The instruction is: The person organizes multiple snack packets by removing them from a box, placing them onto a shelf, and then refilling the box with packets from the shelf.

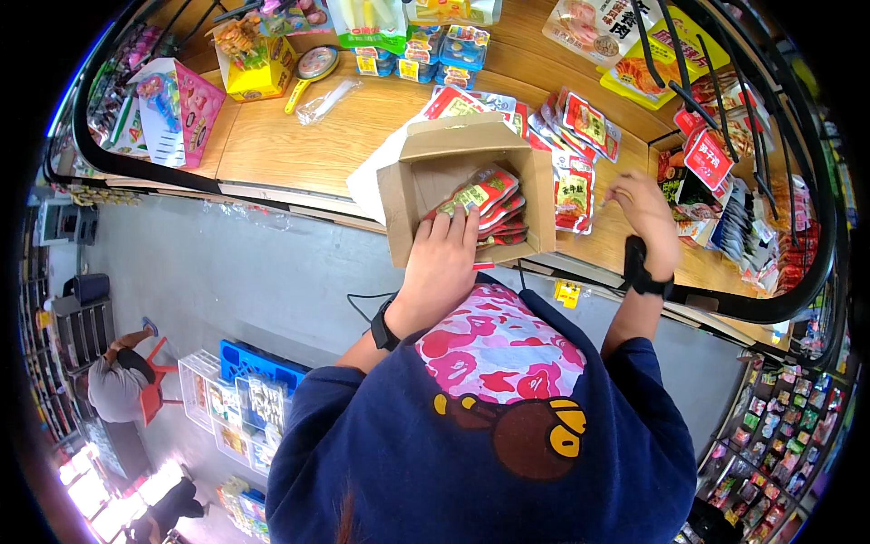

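An open cardboard box (399,213) tilts toward me at the shelf's front edge. Inside it, several red-and-green snack packets (494,195) lean in an overlapping stack. My left hand (441,258) is closed over the box's near side, its fingertips against the packets; its thumb is hidden. To the right, my right hand (645,208) hovers over the shelf with fingers loosely bent and apart, no item visible in them. Just beside it lies a red-and-white snack packet (574,201). More such packets (589,122) are piled behind the box.
The wooden shelf (299,136) has a black rail (149,177). Toys in a pink box (195,113) and blue tubs (462,53) stand left and behind. Black hooks (684,95) with hanging packets jut out at right. Behind me, a person sits on a red stool (156,390) near plastic crates (217,390).
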The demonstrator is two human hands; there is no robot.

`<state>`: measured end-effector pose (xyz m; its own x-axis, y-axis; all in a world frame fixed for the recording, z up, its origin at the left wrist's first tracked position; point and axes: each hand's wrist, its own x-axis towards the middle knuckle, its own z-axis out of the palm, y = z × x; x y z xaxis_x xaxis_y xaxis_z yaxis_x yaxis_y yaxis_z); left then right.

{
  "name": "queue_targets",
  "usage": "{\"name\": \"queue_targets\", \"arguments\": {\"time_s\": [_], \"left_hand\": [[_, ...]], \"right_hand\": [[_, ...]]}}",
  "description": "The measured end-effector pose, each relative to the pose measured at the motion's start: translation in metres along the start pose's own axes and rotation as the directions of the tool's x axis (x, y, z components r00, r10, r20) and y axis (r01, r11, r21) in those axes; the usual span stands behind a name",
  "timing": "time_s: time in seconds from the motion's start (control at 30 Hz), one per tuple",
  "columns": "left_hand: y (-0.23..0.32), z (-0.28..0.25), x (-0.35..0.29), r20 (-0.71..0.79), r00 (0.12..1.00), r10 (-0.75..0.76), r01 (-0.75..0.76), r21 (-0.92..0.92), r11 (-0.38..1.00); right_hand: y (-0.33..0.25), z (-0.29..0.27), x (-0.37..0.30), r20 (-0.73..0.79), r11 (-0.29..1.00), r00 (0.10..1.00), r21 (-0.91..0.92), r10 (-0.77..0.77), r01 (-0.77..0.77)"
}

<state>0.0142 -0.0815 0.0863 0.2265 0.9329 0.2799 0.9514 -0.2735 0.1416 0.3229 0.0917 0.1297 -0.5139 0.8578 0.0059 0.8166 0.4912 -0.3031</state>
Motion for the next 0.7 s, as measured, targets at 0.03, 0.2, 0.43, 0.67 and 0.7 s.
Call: {"name": "queue_targets", "arguments": {"time_s": [0.03, 0.2, 0.43, 0.67, 0.7], "left_hand": [[0.000, 0.000, 0.000, -0.003, 1.000, 0.003, -0.003, -0.004, 1.000], [0.000, 0.001, -0.001, -0.009, 1.000, -0.005, 0.005, -0.011, 1.000], [-0.001, 0.003, -0.004, -0.006, 1.000, -0.003, 0.003, -0.008, 1.000], [-0.002, 0.003, -0.001, -0.015, 1.000, -0.005, 0.005, -0.015, 1.000], [-0.002, 0.003, -0.002, -0.018, 1.000, 0.007, -0.007, -0.001, 1.000]], "right_hand": [[-0.003, 0.006, 0.013, -0.002, 1.000, 1.000, -0.001, 0.003, -0.003], [-0.019, 0.053, 0.057, 0.010, 0.973, 0.973, -0.007, -0.230, 0.230], [-0.023, 0.054, 0.051, 0.103, 0.911, 0.967, -0.323, -0.235, 0.256], [-0.009, 0.075, 0.041, 0.188, 0.940, 0.967, -0.261, -0.173, 0.219], [-0.008, 0.073, 0.039, 0.174, 0.951, 0.977, -0.259, -0.127, 0.170]]}}
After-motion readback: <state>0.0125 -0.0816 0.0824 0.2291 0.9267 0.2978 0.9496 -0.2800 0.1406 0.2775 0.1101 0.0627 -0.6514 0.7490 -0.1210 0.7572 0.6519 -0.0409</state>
